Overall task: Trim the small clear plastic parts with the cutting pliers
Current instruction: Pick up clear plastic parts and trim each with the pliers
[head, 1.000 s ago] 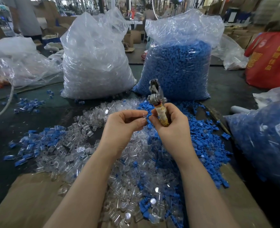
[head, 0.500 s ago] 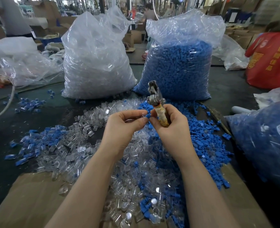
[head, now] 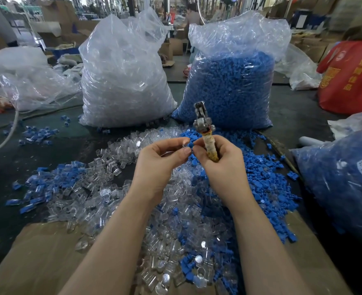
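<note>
Both hands busy: right hand (head: pixel 222 167) grips pliers (head: pixel 204 133), left hand (head: pixel 158 165) pinches, probably, a clear part (head: pixel 185 145); steady it before cutting.

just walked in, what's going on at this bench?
A person is trimming small plastic parts by hand. The right hand grips the cutting pliers by the wrapped handle, head pointing up and away. The left hand pinches a small part at its fingertips beside the right hand's; the part is too small to make out. The pliers are not on it. Below lies a loose pile of clear parts and blue parts.
</note>
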Demonstrator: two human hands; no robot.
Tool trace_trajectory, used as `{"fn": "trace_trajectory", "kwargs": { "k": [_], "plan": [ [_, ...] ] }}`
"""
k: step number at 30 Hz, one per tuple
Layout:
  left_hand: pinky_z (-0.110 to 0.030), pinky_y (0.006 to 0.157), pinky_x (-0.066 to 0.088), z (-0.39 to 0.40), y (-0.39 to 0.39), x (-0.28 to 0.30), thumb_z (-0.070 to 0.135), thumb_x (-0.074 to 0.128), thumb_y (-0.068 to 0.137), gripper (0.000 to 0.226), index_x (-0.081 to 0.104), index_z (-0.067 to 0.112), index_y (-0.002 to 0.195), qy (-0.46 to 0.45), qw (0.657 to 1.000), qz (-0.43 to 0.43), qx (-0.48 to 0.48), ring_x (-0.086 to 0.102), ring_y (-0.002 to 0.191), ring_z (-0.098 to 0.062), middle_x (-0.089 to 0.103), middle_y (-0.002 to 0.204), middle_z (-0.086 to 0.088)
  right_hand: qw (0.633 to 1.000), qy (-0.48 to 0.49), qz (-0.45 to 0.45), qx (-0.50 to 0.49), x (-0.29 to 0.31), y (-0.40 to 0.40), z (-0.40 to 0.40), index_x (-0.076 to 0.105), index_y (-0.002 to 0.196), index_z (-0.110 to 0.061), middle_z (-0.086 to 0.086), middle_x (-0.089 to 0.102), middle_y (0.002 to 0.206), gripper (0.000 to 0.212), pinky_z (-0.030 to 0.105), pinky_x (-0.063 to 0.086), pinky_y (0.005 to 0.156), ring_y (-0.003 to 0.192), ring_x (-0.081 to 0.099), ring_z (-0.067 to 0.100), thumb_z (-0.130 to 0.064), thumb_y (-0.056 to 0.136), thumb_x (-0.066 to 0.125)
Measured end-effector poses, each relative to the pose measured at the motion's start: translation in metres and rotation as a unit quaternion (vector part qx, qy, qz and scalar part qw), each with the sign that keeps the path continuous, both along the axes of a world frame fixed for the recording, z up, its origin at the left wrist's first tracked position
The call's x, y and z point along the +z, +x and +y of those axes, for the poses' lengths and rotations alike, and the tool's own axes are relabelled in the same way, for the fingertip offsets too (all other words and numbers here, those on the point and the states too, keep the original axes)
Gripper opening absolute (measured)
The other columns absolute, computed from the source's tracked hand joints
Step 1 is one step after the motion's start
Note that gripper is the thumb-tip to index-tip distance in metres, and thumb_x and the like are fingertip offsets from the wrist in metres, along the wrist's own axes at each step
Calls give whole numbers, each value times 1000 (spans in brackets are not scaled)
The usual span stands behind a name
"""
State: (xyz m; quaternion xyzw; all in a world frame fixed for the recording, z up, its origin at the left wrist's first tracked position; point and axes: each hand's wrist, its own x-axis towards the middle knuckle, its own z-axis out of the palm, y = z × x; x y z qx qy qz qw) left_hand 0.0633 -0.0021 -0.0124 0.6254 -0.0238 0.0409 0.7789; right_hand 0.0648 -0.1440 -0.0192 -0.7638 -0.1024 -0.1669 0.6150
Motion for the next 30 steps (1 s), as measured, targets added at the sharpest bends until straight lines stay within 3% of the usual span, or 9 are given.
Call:
{"fn": "trace_trajectory", "kwargs": {
  "k": [7, 12, 17, 23, 26, 30],
  "plan": [
    [-29, 85, 57, -1, 0, 1, 1, 74, 80, 24, 74, 5, 103, -4, 1000, 8, -4, 71, 94, -21, 76, 99, -12, 1000, -12, 2, -3, -3, 1, -1, 64, 86, -15, 7, 62, 74, 9, 40, 49, 64, 70, 56, 27, -21, 92, 68],
    [-31, 88, 56, 0, -2, 2, 0, 73, 80, 21, 75, 9, 100, -3, 1000, 16, -10, 72, 94, -20, 76, 98, -10, 1000, -15, 3, 2, -2, 1, -1, 65, 86, -17, 2, 62, 73, 7, 38, 50, 64, 62, 52, 10, -19, 92, 68],
    [-34, 91, 56, 2, -3, 4, 0, 72, 82, 22, 75, 9, 102, 12, 1000, 25, -11, 71, 100, -24, 76, 99, -10, 1000, -29, -1, -1, -1, 0, -1, 65, 86, -15, 6, 62, 72, 8, 41, 50, 64, 62, 52, 20, -20, 92, 68],
    [-23, 79, 57, 1, -4, 5, 0, 72, 84, 20, 75, 8, 102, 23, 1000, 8, 10, 72, 88, -17, 77, 94, -8, 1000, -24, 15, 11, 0, -1, -1, 66, 89, -17, 7, 65, 77, 7, 44, 52, 68, 73, 59, 29, -23, 92, 67],
    [-25, 81, 58, -1, -3, 4, 1, 72, 84, 17, 75, 12, 97, 17, 999, -6, 40, 72, 91, -20, 76, 94, -9, 999, -28, 21, 25, 0, -1, -5, 67, 92, -23, -1, 68, 82, 1, 33, 55, 71, 77, 64, 20, -22, 93, 66],
    [-32, 87, 58, 0, 1, 5, -4, 72, 83, 21, 73, 15, 94, -11, 996, -18, 81, 71, 93, -25, 74, 90, -8, 997, -54, 46, 33, -1, 2, -12, 65, 90, -25, -14, 64, 70, 6, 19, 46, 55, 60, 55, 5, -20, 92, 67]
  ]
}}
